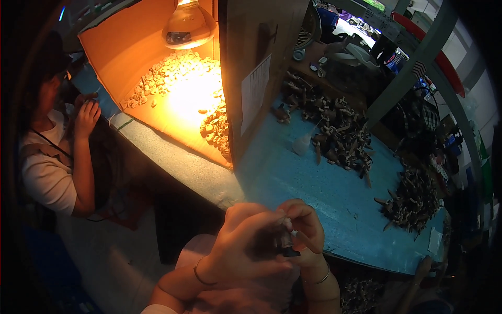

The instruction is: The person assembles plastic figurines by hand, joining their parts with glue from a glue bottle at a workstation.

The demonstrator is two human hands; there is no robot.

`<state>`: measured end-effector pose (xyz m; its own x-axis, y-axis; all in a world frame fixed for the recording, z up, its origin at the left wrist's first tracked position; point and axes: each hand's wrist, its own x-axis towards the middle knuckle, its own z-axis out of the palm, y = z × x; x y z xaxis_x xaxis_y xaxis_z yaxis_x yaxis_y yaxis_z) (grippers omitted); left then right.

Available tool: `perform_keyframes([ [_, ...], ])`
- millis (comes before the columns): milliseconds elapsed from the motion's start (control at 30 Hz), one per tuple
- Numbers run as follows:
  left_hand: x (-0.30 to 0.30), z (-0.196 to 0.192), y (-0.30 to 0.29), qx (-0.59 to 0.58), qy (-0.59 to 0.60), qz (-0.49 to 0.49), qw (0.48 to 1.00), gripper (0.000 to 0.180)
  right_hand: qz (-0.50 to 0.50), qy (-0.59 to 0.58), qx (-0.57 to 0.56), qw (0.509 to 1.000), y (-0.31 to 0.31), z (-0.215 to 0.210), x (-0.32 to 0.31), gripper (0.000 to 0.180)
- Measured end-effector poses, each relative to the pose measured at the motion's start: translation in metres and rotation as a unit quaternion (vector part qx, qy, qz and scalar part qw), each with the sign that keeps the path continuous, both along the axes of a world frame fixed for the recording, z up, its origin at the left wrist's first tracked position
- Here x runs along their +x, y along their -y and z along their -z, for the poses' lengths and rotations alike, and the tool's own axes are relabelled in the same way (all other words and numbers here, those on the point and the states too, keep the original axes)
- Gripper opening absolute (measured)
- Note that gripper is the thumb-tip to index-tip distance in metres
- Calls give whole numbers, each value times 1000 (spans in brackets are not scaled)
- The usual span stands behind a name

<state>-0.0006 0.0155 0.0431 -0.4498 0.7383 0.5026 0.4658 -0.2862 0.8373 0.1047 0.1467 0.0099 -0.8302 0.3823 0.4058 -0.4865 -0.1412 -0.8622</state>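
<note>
In front of my body, both hands are raised and close together. My left hand (243,238) is curled around a small figure-like piece (286,240) with a pale upper part and a dark base. At its top, the bent fingers of my right hand (306,222) pinch the piece, near a small whitish bit. The fingers partly cover the piece, so its exact kind does not show. Past my hands, a heap of similar small brown and dark pieces (342,133) lies on the blue tabletop (324,199).
A lit heat lamp (189,26) hangs in an open cardboard box (157,125) above many small pale pieces. A translucent squeeze bottle (301,145) stands by the dark heap. Another dark heap (413,199) lies right. A co-worker (52,162) sits left; a grey post (408,68) slants at right.
</note>
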Motion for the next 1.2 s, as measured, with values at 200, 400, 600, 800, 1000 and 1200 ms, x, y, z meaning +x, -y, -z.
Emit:
perform_keyframes([
  [200,-2,2,3,-9,12,26,1000,66,33,35,52,998,1,-8,5,71],
  [400,-6,-2,5,14,-25,73,997,66,103,77,264,956,-6,-33,16,68],
  [600,-7,1,2,51,-4,133,990,67,85,96,321,938,-3,-48,21,61],
  [800,-11,13,2,75,16,116,990,63,66,132,388,910,-1,-65,20,57],
  [1000,-16,13,-3,150,-26,146,977,61,143,96,466,868,7,-76,27,57],
  [1200,-15,10,-2,172,-66,141,973,58,158,84,483,857,9,-81,31,52],
])
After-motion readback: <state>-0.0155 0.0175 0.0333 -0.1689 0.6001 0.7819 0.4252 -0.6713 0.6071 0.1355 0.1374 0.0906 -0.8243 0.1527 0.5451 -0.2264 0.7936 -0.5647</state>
